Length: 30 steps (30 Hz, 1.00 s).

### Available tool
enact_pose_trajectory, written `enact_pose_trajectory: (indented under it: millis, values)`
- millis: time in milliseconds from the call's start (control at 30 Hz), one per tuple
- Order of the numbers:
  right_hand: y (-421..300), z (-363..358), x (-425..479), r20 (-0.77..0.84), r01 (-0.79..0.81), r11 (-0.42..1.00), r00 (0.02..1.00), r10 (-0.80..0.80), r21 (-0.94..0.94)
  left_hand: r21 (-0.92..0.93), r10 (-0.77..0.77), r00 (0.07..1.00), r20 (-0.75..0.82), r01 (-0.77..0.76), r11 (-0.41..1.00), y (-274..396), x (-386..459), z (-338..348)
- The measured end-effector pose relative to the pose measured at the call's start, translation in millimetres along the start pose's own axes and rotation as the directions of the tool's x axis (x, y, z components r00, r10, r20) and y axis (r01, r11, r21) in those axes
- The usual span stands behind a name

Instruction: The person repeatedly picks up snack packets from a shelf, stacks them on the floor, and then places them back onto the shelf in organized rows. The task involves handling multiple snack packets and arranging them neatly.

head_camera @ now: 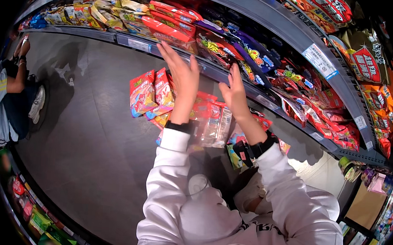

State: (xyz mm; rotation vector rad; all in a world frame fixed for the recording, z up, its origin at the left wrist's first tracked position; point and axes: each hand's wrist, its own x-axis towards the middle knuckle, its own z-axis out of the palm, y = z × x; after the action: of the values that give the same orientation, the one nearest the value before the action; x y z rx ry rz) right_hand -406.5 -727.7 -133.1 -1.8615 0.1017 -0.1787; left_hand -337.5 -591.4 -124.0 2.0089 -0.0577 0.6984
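My left hand (pixel 183 72) is raised at the front edge of a low shelf (pixel 133 43), palm turned inward and thumb apart from the fingers. Its fingertips reach up before a red snack packet (pixel 168 31); whether they touch it I cannot tell. To the right, my right hand (pixel 234 94) is empty too, thumb apart, its fingertips by a dark snack packet with a red edge (pixel 213 48). Purple packets (pixel 254 53) stand in a row beside that one. Below my hands, red and pink snack packets (pixel 142 93) lie around a clear plastic bag (pixel 213 127), partly hidden by my forearms.
An upper shelf with a price strip (pixel 318 61) juts out above, holding large noodle packets (pixel 365 59). Yellow packets (pixel 98 15) fill the lower shelf's left end. At far left a person (pixel 10 92) crouches on the grey tiled floor (pixel 96 142). Another stocked shelf (pixel 39 219) curves along the lower left.
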Motion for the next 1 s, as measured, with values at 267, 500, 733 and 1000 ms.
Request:
enact_pose_trajectory:
  millis: [267, 500, 733, 1000]
  values:
    - [-6.5, -53.8, -92.9, -0.161, -0.069, 0.994, 0.985, 0.055, -0.081, -0.06, 0.016, 0.998, 0.058, -0.012, 0.998, 42.6, -37.6, -8.3]
    - [36.2, -150.2, -135.2, -0.699, 0.039, 0.999, 0.715, -0.008, 0.028, -0.3, 0.197, 0.975, 0.105, -0.158, 0.941, 84.5, -69.5, 5.0]
    - [25.5, -179.2, -107.2, -0.636, -0.037, 0.997, 0.769, 0.072, 0.068, -0.452, 0.318, 0.912, 0.259, -0.176, 0.875, 109.8, -96.6, 10.3]
    - [-7.4, -170.4, -93.6, -0.474, 0.041, 0.881, 0.831, -0.292, -0.472, -0.458, 0.387, 0.694, 0.607, -0.091, 0.884, 123.5, -116.0, 17.0]
